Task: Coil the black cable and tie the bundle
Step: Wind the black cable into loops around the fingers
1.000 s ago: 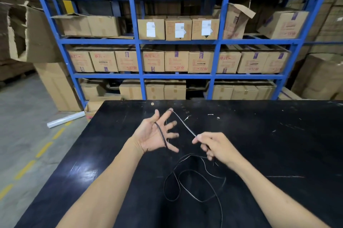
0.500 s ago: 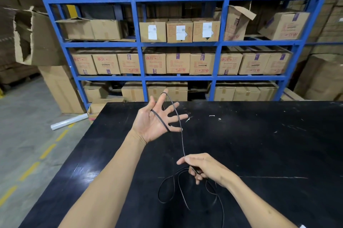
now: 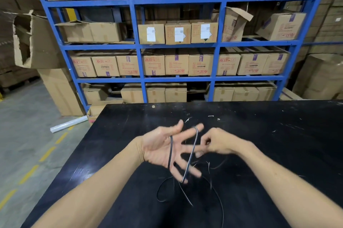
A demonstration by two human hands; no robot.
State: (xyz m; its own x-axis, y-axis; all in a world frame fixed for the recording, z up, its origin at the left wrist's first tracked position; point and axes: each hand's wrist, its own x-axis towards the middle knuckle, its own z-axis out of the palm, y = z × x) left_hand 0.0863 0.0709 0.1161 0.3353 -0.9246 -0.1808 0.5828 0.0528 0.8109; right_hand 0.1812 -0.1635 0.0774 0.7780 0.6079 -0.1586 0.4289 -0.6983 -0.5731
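Observation:
A thin black cable point(image 3: 170, 153) is looped around my left hand point(image 3: 163, 149), which is held palm up with fingers spread above the black table point(image 3: 278, 144). One strand crosses the palm, another runs from the index fingertip down past the fingers. My right hand point(image 3: 220, 142) is just right of the left fingertips, fingers pinched together on the cable, though blur hides the exact grip. The rest of the cable lies in loose loops point(image 3: 163, 190) on the table below both hands.
Blue metal shelving point(image 3: 143, 79) full of cardboard boxes stands behind the table. A torn cardboard box point(image 3: 35, 42) and a white roll point(image 3: 68, 123) on the concrete floor are at the left. Small white scraps point(image 3: 210, 116) lie on the table's far part.
My right hand rose from low over the loose loops up to beside the left fingertips, carrying the cable around. My left hand dropped lower and another strand now lies across it.

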